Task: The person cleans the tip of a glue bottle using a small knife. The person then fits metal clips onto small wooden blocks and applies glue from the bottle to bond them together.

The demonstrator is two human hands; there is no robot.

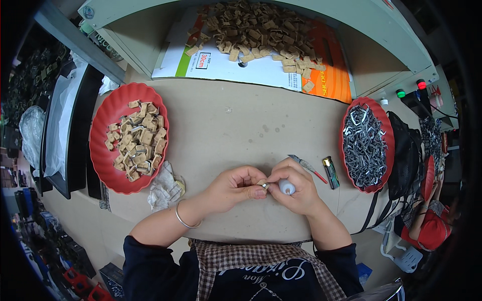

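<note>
Near the front of the table, my left hand (236, 186) pinches a small tan tab (261, 182) with a shiny metal loop on it. My right hand (297, 186) meets it, thumb and forefinger at the tab's right side. A small whitish bottle (286, 187) is tucked in the curled fingers of that hand; most of its body is hidden. Left of my hands, a red scalloped bowl (103, 165) holds tan tabs (143, 138), some with metal loops. To the right, another red bowl (385, 120) is filled with dark and silvery metal loops (364, 148).
Loose tan tabs (256, 30) are heaped on a printed cardboard sheet (188, 67) under the shelf. Red-handled cutters (309, 168) and a lighter-like object (331, 171) lie right of my hands. A crumpled cloth (165, 188) touches the left bowl. A black bag (403, 145) stands at right.
</note>
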